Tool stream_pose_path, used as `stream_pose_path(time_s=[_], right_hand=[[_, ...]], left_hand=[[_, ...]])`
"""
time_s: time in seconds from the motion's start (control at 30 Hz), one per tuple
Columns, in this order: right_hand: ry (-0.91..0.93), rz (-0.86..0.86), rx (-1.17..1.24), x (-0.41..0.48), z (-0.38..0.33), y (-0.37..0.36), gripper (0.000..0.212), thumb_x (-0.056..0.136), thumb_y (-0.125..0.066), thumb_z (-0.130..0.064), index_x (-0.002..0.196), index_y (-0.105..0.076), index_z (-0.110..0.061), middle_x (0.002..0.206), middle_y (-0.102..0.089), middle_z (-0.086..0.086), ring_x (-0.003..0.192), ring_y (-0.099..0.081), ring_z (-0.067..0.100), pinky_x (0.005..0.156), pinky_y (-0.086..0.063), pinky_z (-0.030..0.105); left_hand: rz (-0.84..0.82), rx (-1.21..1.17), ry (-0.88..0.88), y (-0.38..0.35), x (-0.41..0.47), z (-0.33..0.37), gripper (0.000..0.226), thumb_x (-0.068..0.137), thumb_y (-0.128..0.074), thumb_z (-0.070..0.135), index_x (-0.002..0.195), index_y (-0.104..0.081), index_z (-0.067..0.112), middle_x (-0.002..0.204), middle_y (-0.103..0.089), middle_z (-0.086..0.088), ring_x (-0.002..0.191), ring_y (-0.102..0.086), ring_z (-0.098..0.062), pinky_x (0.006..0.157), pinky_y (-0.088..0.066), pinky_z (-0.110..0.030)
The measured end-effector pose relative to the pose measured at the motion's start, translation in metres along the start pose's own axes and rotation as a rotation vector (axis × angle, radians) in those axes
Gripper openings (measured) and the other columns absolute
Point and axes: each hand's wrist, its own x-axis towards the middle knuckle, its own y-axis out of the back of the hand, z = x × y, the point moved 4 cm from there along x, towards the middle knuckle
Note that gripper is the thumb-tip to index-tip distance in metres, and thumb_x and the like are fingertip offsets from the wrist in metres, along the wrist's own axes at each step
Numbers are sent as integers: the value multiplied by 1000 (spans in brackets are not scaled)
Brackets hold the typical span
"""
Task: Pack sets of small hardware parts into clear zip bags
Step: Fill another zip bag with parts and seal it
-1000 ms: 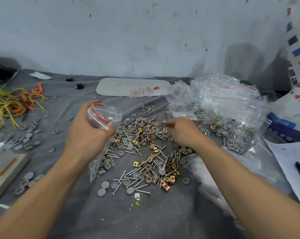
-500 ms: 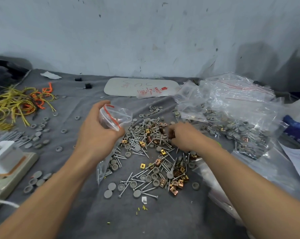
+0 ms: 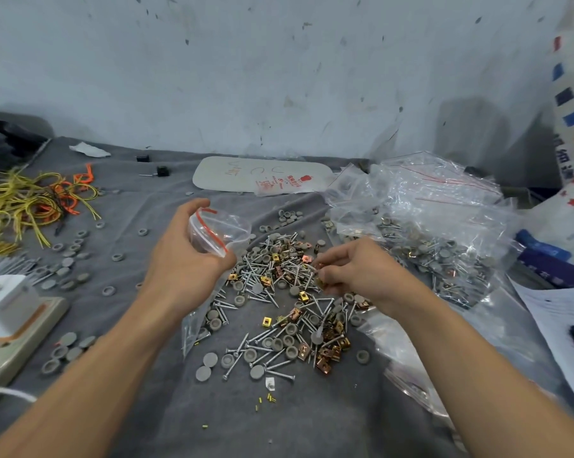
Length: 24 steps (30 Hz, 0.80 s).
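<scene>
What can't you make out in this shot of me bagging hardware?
Head view:
- How many parts the right hand pinches: curled fingers cover its grip.
- Middle of the zip bag: behind the left hand.
- Red print on the far packet: too small to read.
- Paper sheet: cut by the right edge.

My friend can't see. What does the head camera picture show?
A person's left hand holds a clear zip bag while the right hand pinches small parts over a pile of screws, grey caps and gold clips on a grey cloth.

Glossy clear plastic zip bag (image 3: 217,238), shiny metal screws (image 3: 262,276), matt grey cloth (image 3: 279,421).
</scene>
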Motion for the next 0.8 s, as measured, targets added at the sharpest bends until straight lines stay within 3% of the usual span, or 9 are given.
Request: stream_pose_path(time_s=[0.13, 0.23, 0.43, 0.53, 0.63, 0.8], right_hand=[[-2, -118, -126, -3, -1, -14, 36, 81, -71, 17, 93, -77, -16, 82, -77, 8, 71, -71, 14, 65, -56, 21], [-2, -136, -255, -1, 1, -17, 23, 85, -73, 9, 94, -79, -12, 82, -79, 9, 73, -73, 17, 66, -57, 23], [-2, -145, -273, 1, 2, -18, 18, 94, -65, 1, 94, -74, -15, 81, -79, 6, 65, -70, 17, 59, -56, 24], [47, -57, -457, 5, -1, -14, 15, 90, -71, -9, 89, -77, -23, 81, -79, 0, 71, -73, 18, 69, -61, 31], [108, 70, -693, 7, -3, -13, 11, 90, -75, -16, 96, -81, -23, 97, -79, -4, 82, -72, 11, 86, -60, 33], [110, 62, -816, 2, -10, -13, 15, 83, -80, -11, 81, -81, -26, 77, -75, -12, 75, -70, 5, 79, -61, 30]], left_hand=[[-29, 1, 5, -2, -2, 0, 88, 51, -75, 32, 131, -49, 54, 109, -69, 13, 84, -69, 0, 76, -56, -31], [-41, 6, 4, -2, -2, 0, 92, 43, -73, 44, 131, -48, 55, 111, -69, 12, 92, -70, -5, 82, -57, -34], [-44, 29, 11, -3, 1, -3, 84, 54, -73, 28, 129, -49, 56, 104, -69, 15, 86, -69, -3, 78, -55, -32], [-41, 29, 14, -2, 0, -2, 84, 53, -74, 27, 129, -50, 56, 104, -69, 16, 86, -68, -1, 76, -53, -31], [-46, 38, 16, -1, -1, -1, 85, 53, -74, 28, 129, -49, 56, 104, -69, 15, 82, -68, 1, 73, -52, -30], [-43, 41, 13, 1, 0, -1, 87, 53, -75, 27, 132, -49, 53, 106, -69, 13, 89, -68, -5, 77, -52, -30]])
